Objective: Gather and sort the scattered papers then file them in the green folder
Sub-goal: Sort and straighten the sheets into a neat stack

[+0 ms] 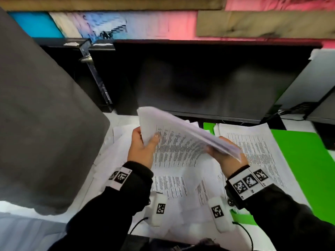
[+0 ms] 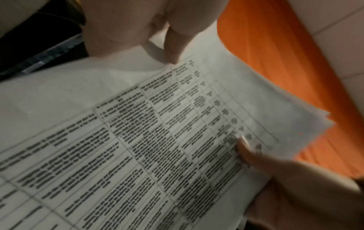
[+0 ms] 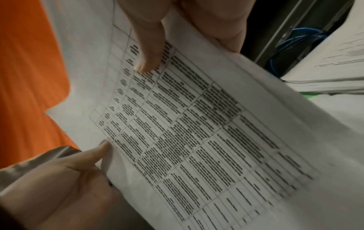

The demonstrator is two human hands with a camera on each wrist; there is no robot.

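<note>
I hold a stack of printed papers (image 1: 183,131) tilted above the desk, one hand at each end. My left hand (image 1: 145,144) pinches its near-left edge, thumb on the printed table. My right hand (image 1: 224,153) grips the lower right end from beneath. In the left wrist view the sheets (image 2: 157,140) fan out slightly at their far corner; the right wrist view shows the same table page (image 3: 197,124). The green folder (image 1: 308,160) lies open at the right, with a pile of printed sheets (image 1: 253,142) on its left half. More loose papers (image 1: 172,187) lie scattered on the desk under my hands.
A dark monitor (image 1: 208,78) stands right behind the papers. A big grey shape (image 1: 36,105) fills the left side and overhangs the desk edge. Black devices and cables (image 1: 297,109) sit at the back right. Orange fabric (image 2: 275,62) shows behind the sheets in both wrist views.
</note>
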